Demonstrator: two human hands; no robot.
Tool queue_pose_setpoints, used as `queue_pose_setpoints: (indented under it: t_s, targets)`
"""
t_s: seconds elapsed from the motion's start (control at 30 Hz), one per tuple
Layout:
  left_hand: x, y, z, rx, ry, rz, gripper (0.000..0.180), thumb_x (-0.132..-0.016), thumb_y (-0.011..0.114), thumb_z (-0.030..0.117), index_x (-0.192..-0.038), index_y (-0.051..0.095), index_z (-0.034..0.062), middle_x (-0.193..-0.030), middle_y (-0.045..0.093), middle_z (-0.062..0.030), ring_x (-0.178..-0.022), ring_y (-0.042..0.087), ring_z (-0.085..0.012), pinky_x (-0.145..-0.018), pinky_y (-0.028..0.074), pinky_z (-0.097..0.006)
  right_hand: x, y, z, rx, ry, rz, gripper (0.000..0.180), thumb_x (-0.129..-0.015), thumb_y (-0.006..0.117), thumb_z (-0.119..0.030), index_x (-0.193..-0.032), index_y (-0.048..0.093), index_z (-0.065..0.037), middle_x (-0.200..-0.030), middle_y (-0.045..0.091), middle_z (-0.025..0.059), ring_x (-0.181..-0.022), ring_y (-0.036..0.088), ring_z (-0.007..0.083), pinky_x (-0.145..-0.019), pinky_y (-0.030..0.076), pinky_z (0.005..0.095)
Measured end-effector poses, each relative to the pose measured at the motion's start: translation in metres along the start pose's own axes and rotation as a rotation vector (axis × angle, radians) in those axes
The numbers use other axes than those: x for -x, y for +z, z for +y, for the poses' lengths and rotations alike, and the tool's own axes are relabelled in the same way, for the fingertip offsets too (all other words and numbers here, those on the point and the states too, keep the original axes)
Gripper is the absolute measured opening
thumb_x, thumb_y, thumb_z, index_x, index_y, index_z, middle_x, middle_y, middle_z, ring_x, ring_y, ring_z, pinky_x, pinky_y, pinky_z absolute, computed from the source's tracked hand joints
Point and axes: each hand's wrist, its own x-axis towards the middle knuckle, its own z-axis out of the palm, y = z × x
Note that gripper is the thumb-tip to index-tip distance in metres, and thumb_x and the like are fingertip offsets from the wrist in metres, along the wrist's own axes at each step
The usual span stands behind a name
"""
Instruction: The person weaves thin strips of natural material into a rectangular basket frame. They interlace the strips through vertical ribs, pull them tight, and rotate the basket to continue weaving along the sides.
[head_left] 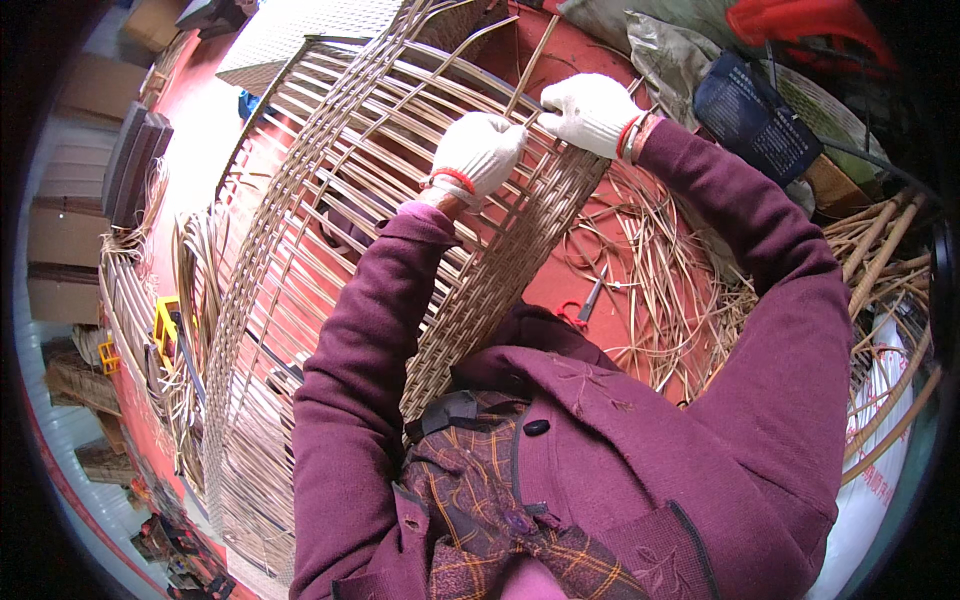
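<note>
A large panel of tan wicker strands stretches out before me, with open slats and a tightly woven band along its near side. My left hand, in a white knit glove with a red cuff, is closed over the strands just beyond that band. Beside it to the right, my right hand, gloved alike, is closed with its fingertips at the panel's far right edge. Both hands seem to pinch wicker strands, though the gloves hide the exact grip. One loose strand sticks up between them.
Red-handled scissors lie on the red floor beside a heap of loose strands. Sacks and a dark blue bag are at the upper right, bundled canes at the right. Long strands and stacked boxes stand left.
</note>
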Motion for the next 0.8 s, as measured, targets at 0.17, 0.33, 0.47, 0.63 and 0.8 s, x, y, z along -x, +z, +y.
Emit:
queue_pose_setpoints:
  t_s: [0.17, 0.33, 0.47, 0.63, 0.8]
  targets:
    - [0.004, -0.003, 0.001, 0.176, -0.069, -0.053, 0.037, -0.103, 0.068, 0.035, -0.080, 0.073, 0.0068, -0.067, 0.065, 0.0026, -0.058, 0.056, -0.0067, -0.056, 0.046, -0.026, -0.002, 0.007, -0.003, 0.065, -0.032, -0.004, 0.024, -0.094, 0.062, -0.026, -0.091, 0.077, -0.007, -0.084, 0.075, 0.0196, -0.082, 0.074, 0.0427, -0.076, 0.059, 0.0532]
    - [0.007, -0.007, 0.003, 0.200, -0.111, -0.066, 0.037, -0.104, 0.068, 0.035, -0.080, 0.072, 0.0075, -0.067, 0.063, 0.0034, -0.056, 0.053, -0.0060, -0.052, 0.042, -0.025, -0.003, 0.014, 0.003, 0.101, -0.091, 0.029, 0.024, -0.094, 0.062, -0.025, -0.089, 0.077, -0.006, -0.082, 0.075, 0.0195, -0.080, 0.075, 0.0421, -0.074, 0.059, 0.0524]
    - [0.005, -0.005, 0.002, 0.185, -0.095, -0.059, 0.038, -0.104, 0.068, 0.035, -0.078, 0.071, 0.0075, -0.067, 0.063, 0.0035, -0.056, 0.053, -0.0061, -0.052, 0.042, -0.025, -0.004, 0.019, 0.007, 0.101, -0.084, 0.007, 0.022, -0.095, 0.061, -0.024, -0.089, 0.075, -0.007, -0.081, 0.074, 0.0183, -0.079, 0.074, 0.0413, -0.072, 0.059, 0.0516]
    - [0.005, -0.005, 0.001, 0.143, -0.101, -0.058, 0.039, -0.104, 0.068, 0.035, -0.076, 0.071, 0.0073, -0.067, 0.063, 0.0034, -0.057, 0.053, -0.0065, -0.053, 0.043, -0.026, -0.001, 0.019, 0.009, 0.102, -0.052, 0.030, 0.022, -0.098, 0.061, -0.026, -0.090, 0.072, -0.008, -0.081, 0.072, 0.0158, -0.078, 0.072, 0.0397, -0.073, 0.057, 0.0509]
    - [0.009, -0.007, 0.005, 0.179, -0.101, -0.043, 0.038, -0.102, 0.068, 0.035, -0.076, 0.071, 0.0071, -0.067, 0.064, 0.0030, -0.058, 0.054, -0.0066, -0.054, 0.044, -0.026, 0.010, 0.013, 0.006, 0.065, -0.034, 0.034, 0.022, -0.099, 0.062, -0.027, -0.092, 0.070, -0.008, -0.085, 0.073, 0.0161, -0.083, 0.072, 0.0398, -0.076, 0.057, 0.0503]
